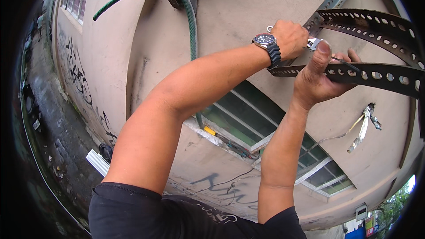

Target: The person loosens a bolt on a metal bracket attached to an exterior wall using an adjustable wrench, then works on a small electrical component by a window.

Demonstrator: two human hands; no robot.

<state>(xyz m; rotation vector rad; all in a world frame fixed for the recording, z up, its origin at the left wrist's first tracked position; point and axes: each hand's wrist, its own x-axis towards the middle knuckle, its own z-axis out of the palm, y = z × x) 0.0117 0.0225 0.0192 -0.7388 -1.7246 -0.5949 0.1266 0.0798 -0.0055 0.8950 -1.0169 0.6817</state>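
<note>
My left hand (288, 39), with a watch on its wrist, is closed around an adjustable wrench. The silver wrench head (313, 44) sticks out beside the fingers, and a ring-shaped handle end shows on the other side. Close by, my right hand (316, 73) grips the lower slotted angle bar (389, 77), its thumb raised near the wrench head and its fingers partly behind the metal. A thin dark rod (347, 63) crosses by those fingers; what it belongs to is unclear. Whatever the wrench jaws touch is hidden.
An upper slotted bar (372, 20) and a wall-mounted angle piece (334, 0) frame the hands. A green hose (191, 22) hangs at left. Below are louvred windows (248, 113), with wires (365, 121) poking from the wall at right. Wet ground (66, 146) lies far below.
</note>
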